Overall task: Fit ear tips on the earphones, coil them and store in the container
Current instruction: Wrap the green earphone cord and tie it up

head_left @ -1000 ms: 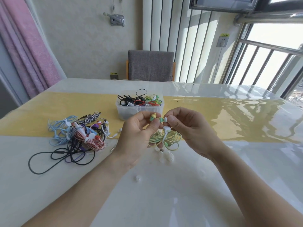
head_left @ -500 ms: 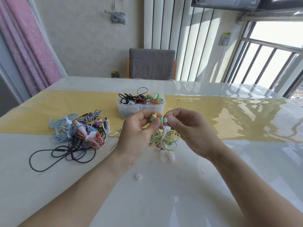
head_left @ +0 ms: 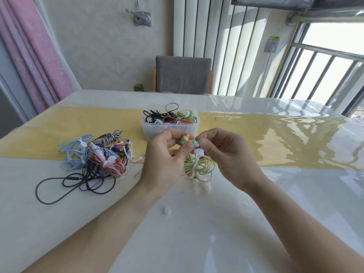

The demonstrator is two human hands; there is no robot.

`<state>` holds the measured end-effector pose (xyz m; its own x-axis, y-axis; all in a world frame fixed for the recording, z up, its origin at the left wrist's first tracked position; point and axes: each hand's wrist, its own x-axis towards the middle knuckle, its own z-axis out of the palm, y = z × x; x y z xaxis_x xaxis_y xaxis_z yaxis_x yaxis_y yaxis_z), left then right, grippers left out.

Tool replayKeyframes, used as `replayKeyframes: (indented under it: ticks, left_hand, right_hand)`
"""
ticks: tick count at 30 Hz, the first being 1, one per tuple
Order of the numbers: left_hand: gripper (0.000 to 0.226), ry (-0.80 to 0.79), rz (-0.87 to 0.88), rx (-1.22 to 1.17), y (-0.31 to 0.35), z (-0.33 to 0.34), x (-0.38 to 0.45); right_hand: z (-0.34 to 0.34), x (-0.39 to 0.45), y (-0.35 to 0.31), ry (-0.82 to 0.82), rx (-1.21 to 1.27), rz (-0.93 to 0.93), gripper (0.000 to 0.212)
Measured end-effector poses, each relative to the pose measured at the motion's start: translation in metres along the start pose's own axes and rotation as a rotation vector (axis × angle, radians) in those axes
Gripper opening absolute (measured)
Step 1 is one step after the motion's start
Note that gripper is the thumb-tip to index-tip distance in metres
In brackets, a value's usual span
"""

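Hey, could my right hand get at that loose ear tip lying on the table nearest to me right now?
Probably not at once: the right hand is pinching the green earbud. The ear tip itself lies in the open on the table, nothing covering it.

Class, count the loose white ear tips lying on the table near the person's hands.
3: one loose ear tip between the forearms, two ear tips under the green-yellow earphones. More may be hidden behind the hands.

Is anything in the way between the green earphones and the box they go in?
Nothing visible blocks the way. The earphones hang from both hands, left hand and right hand, just in front of the box. The box has no lid on, though other earphones already fill it to the rim.
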<state>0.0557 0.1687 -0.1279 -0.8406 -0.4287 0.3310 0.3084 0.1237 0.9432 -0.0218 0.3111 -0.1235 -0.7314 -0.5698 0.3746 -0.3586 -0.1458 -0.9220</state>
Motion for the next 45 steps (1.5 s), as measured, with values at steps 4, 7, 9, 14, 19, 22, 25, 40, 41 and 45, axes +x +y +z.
replayKeyframes:
  ticks: [4, 7, 9, 14, 19, 22, 25, 40, 41, 45]
  left_hand:
    - [0.008, 0.005, 0.024, 0.01, 0.002, 0.0, -0.001]
    - [0.009, -0.012, -0.117, -0.172, 0.01, 0.003, -0.003]
    - [0.013, -0.029, -0.223, -0.266, 0.013, 0.005, -0.003]
    - [0.012, 0.014, -0.294, -0.294, 0.009, 0.008, -0.003]
    - [0.016, 0.103, 0.031, 0.069, 0.003, 0.006, -0.003]
    - [0.018, 0.11, 0.137, 0.123, 0.007, 0.005, -0.004]
    - [0.015, 0.108, 0.204, 0.173, 0.007, 0.005, -0.006]
    - [0.012, 0.08, 0.188, 0.235, 0.005, 0.002, -0.004]
    - [0.013, 0.08, 0.185, 0.235, 0.005, 0.002, -0.004]
    - [0.012, 0.078, 0.171, 0.175, 0.005, 0.003, -0.004]
  right_hand:
    - [0.006, -0.002, 0.003, -0.001, 0.291, 0.121, 0.012]
    - [0.006, -0.001, 0.003, 0.018, 0.276, 0.127, 0.017]
    - [0.004, 0.0, 0.001, 0.061, 0.122, 0.058, 0.019]
    - [0.002, 0.0, -0.004, 0.077, -0.149, -0.091, 0.012]
    - [-0.001, -0.002, -0.007, 0.044, -0.132, -0.049, 0.006]
    - [-0.001, -0.003, -0.009, 0.052, -0.021, 0.001, 0.012]
    - [-0.001, -0.002, -0.01, 0.056, 0.085, 0.057, 0.024]
    - [-0.001, -0.003, -0.009, 0.049, -0.147, -0.183, 0.019]
    - [0.0, -0.003, -0.009, 0.05, -0.175, -0.198, 0.019]
    - [-0.002, -0.002, -0.01, 0.067, -0.072, -0.045, 0.024]
